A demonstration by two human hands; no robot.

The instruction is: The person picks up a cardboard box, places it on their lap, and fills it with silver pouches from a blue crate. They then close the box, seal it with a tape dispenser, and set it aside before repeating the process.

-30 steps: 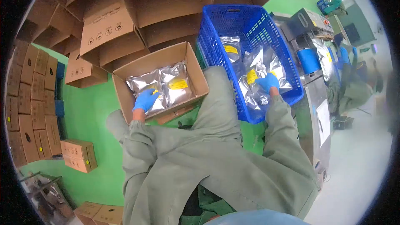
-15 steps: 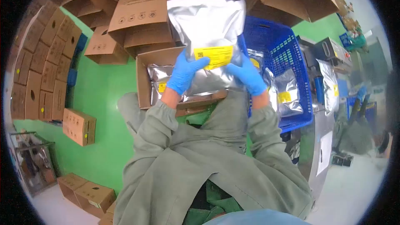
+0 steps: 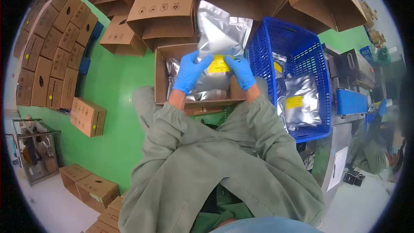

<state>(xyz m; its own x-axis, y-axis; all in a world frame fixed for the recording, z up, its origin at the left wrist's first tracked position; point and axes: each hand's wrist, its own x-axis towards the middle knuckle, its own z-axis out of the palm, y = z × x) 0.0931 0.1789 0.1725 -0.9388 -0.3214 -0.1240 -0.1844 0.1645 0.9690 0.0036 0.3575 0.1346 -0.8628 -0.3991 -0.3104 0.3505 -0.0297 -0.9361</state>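
Observation:
A silver foil pouch (image 3: 222,32) with a yellow label stands upright between my two blue-gloved hands, over the cardboard box (image 3: 162,77) in front of me. My left hand (image 3: 188,74) grips its left edge, thumb on the label. On the right edge, my right hand (image 3: 242,72) presses its thumb near the label; the other fingers are behind the foil. Other silver pouches (image 3: 211,95) lie inside the box. To the right, a blue plastic crate (image 3: 325,99) holds several more labelled foil pouches (image 3: 302,108).
Open cardboard cartons (image 3: 161,8) line the far side. Stacked boxes (image 3: 51,56) rise at the left, with a single box (image 3: 87,116) on the green floor (image 3: 116,133). At the right are a metal bench (image 3: 330,155) and another person's sleeve (image 3: 373,151).
The pouch has come lower and farther from the camera, over the box, with both hands still on it. My view has shifted, and the co-worker's pouch at the right is out of sight.

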